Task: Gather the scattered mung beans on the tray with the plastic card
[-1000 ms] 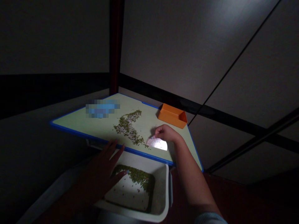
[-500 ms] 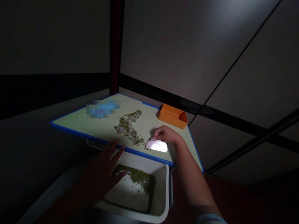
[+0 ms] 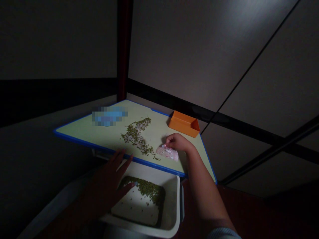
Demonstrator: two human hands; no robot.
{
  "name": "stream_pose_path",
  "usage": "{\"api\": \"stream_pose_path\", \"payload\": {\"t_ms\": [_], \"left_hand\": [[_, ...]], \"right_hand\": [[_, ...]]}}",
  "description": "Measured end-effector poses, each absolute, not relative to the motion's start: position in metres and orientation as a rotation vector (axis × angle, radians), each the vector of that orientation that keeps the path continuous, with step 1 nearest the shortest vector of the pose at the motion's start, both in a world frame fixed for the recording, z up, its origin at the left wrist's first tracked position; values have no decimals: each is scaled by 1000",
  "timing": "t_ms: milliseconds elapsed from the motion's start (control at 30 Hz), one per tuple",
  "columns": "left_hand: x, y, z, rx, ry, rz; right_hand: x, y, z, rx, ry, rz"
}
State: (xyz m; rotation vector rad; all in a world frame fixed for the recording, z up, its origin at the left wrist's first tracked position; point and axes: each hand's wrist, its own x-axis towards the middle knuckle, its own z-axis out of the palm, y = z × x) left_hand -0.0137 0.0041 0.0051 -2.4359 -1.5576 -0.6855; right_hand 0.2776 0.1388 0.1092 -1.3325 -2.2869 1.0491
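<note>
My right hand (image 3: 177, 142) pinches the curved edge of a clear pinkish protractor (image 3: 168, 153) above the pale tabletop (image 3: 104, 134). Just left of its flat-sided tool lies a scattered patch of small green beans (image 3: 136, 134). My left hand (image 3: 117, 172) is spread, its fingertips at the table's blue front edge and its thumb reaching over a white bin (image 3: 175, 199). More green beans (image 3: 152, 191) are heaped along the far side of that bin's bottom, and a few lie loose near its middle.
An orange open box (image 3: 184, 124) stands at the table's back right. A blurred-out blue object (image 3: 109, 116) lies at the back left. Walls or cabinet panels (image 3: 199, 66) rise close behind the table, with a dark red post (image 3: 122, 49) in the corner.
The protractor shone with bright glare before and now shows pink without it, so its tilt has shifted slightly. My right hand moved only a little; my left hand and the beans stayed put.
</note>
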Motion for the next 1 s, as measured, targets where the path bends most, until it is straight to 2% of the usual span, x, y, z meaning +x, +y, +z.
{"api": "stream_pose_path", "payload": {"t_ms": [1000], "left_hand": [[-13,5,3,-2390,-1524,-700]], "right_hand": [[275,136,109,-1268,-2335,1123]]}}
